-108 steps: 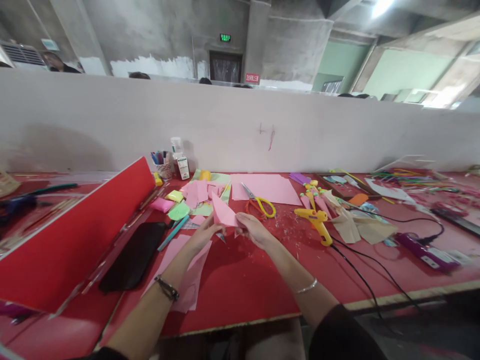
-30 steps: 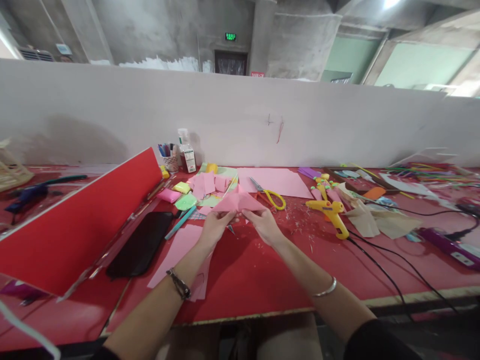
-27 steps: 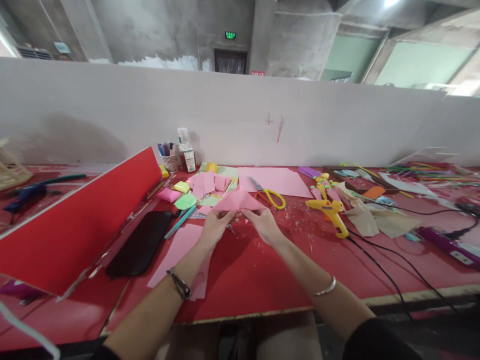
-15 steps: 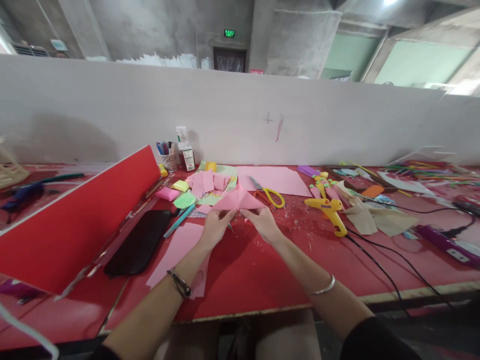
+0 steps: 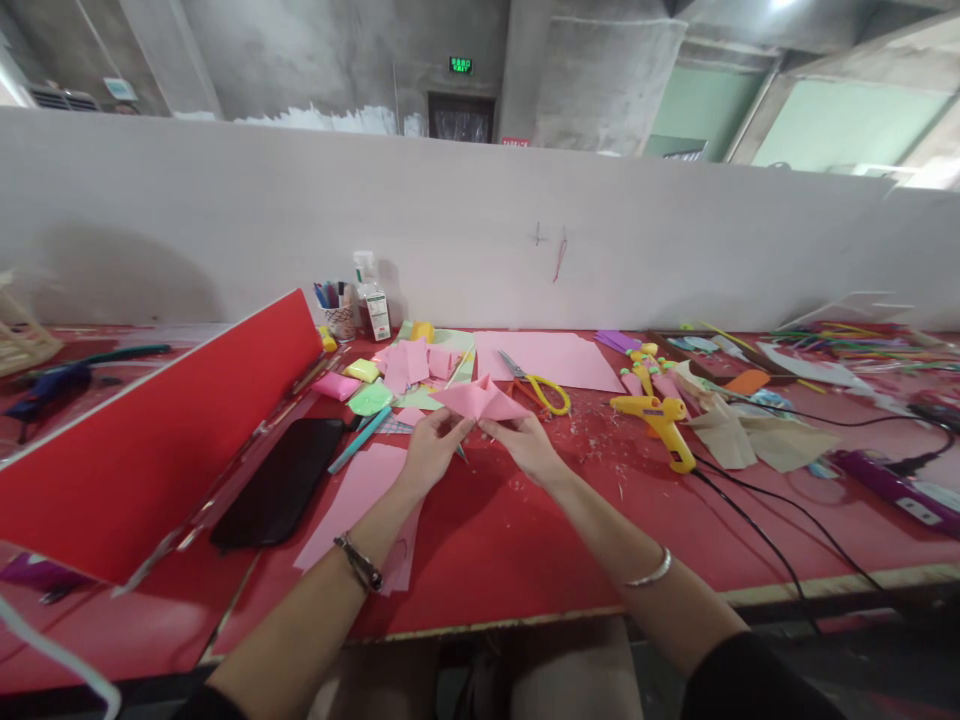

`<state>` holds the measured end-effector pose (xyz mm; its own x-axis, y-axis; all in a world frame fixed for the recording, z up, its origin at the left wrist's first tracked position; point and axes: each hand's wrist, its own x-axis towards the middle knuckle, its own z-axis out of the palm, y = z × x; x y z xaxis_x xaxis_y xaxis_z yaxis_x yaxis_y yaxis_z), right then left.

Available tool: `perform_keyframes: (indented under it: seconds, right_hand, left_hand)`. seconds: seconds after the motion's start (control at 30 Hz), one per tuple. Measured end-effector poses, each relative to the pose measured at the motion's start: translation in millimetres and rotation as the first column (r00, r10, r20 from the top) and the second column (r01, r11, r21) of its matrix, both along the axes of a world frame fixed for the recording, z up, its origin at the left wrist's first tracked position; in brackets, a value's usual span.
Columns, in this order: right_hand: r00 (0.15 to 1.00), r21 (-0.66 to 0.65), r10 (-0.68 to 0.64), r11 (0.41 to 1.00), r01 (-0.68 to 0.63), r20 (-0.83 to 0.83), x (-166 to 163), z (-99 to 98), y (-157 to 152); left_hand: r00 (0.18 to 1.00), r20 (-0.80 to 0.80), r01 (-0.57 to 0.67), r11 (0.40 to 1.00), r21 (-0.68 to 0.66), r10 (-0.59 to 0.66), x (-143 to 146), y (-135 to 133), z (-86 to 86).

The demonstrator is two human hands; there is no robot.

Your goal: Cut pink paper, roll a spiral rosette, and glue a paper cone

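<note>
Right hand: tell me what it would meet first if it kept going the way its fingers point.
The right hand, pinching the folded pink paper piece, points up-left; probably the pile of small pink paper squares, though depth is unclear.

Folded pink paper piece: matte, light pink, one sheet creased into a low, roughly triangular shape with several flaps. A small peak stands up at its top middle; the right flap runs out to a point toward the right, the left flap is shorter. Visible crease lines run from the peak outward. Held above the red counter, not lying on it, tilted slightly with the far edge up. Pinched at its near lower edge from both sides, left hand at the left corner, right hand at the middle-right.
</note>
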<state>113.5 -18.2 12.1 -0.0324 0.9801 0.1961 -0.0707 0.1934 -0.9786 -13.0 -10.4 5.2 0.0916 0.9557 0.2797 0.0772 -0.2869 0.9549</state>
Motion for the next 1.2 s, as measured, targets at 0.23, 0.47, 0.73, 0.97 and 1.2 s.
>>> perform_keyframes:
  seconds: [0.23, 0.47, 0.73, 0.97, 1.2]
  right_hand:
    - [0.993, 0.025, 0.042, 0.999, -0.045, 0.106, 6.2, -1.1, 0.9]
    - [0.984, 0.109, 0.039, 0.992, -0.058, 0.173, 7.0, -3.7, 4.2]
    - [0.968, 0.149, 0.049, 0.985, -0.088, 0.244, 9.0, -8.2, 5.8]
    - [0.928, 0.263, 0.104, 0.942, -0.207, 0.357, 8.0, -6.9, 2.0]
    - [0.954, 0.171, 0.154, 0.964, -0.201, 0.256, 6.0, -4.3, 0.1]
  left_hand:
    - [0.997, -0.071, 0.029, 0.999, 0.040, -0.026, -1.1, 0.4, 0.2]
    - [0.992, -0.119, 0.032, 0.999, 0.013, -0.031, 0.0, -3.0, 1.7]
    - [0.982, -0.107, 0.156, 0.988, 0.001, -0.155, 1.7, -9.3, 3.1]
    - [0.996, -0.083, 0.040, 0.992, 0.117, -0.031, 0.8, -9.3, -2.7]
    - [0.992, -0.126, 0.021, 0.982, 0.187, 0.003, -1.1, -7.8, -4.0]
